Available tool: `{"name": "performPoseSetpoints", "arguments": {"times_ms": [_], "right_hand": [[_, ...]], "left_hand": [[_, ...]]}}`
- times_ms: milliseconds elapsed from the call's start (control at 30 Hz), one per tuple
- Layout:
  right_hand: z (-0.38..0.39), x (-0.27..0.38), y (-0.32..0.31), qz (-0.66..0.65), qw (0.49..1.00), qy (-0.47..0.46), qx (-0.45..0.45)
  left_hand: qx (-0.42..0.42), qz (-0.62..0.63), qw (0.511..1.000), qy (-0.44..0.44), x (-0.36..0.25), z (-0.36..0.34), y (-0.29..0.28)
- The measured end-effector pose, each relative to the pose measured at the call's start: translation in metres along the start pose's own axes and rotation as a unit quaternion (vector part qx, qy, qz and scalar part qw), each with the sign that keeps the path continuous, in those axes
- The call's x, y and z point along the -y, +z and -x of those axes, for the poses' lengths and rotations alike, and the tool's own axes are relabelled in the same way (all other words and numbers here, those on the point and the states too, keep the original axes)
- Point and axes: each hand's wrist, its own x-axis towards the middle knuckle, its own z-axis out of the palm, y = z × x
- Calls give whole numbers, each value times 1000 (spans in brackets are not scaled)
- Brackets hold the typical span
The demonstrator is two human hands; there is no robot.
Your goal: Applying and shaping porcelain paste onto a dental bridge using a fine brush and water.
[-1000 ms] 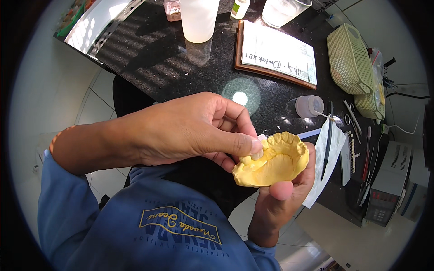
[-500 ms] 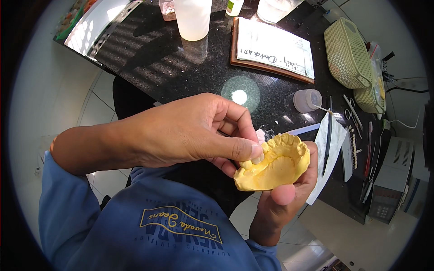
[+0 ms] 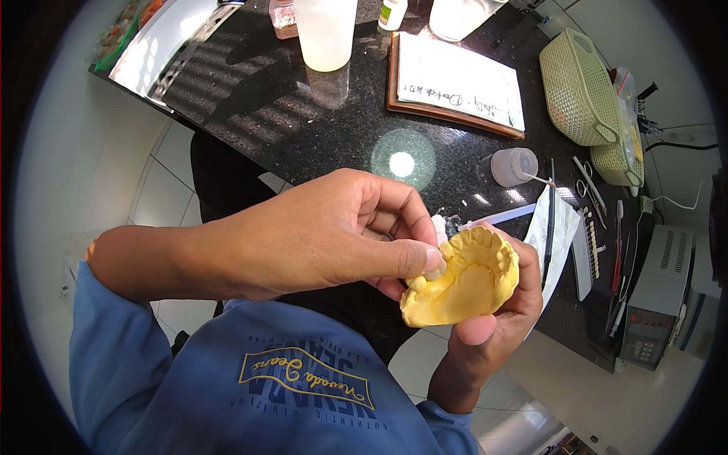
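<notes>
A yellow plaster dental cast (image 3: 459, 294) is held over my lap, its row of teeth facing up and away. My right hand (image 3: 525, 282) grips it from the right, thumb on the near edge and fingers underneath, mostly hidden. Thumb and forefinger of my left hand (image 3: 334, 239) pinch a small whitish tooth crown (image 3: 437, 270) at the left side of the cast's tooth row. The crown touches the cast there; my thumb covers part of it. Just beyond those fingertips a pale pink piece (image 3: 439, 226) shows partly, its kind unclear.
On the dark speckled counter (image 3: 250, 114) stand a cloudy plastic cup (image 3: 326, 34), a clipboard with papers (image 3: 459, 83) and a small clear cup (image 3: 514, 167). To the right are woven baskets (image 3: 580, 91), scissors (image 3: 584, 182), a tooth shade guide (image 3: 591, 243) and a grey control box (image 3: 656, 296).
The cast has shifted slightly right and tilted a little in my right hand. My left hand has moved slightly right and down with it, keeping its pinch on the crown.
</notes>
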Motion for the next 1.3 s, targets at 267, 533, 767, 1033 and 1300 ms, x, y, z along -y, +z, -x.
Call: {"name": "performPoseSetpoints", "arguments": {"times_ms": [267,533,767,1033,1300], "right_hand": [[0,6,8,43,999,-11,13],[-3,8,17,80,997,-14,3],[-8,7,20,118,992,-34,18],[-18,3,28,174,982,-55,38],[-35,0,40,207,977,-43,20]], "left_hand": [[0,2,1000,7,0,4,-4],[-1,2,1000,15,0,6,-11],[2,-18,1000,14,1,6,-20],[12,29,999,31,6,3,-31],[-74,88,980,165,5,11,-43]]}}
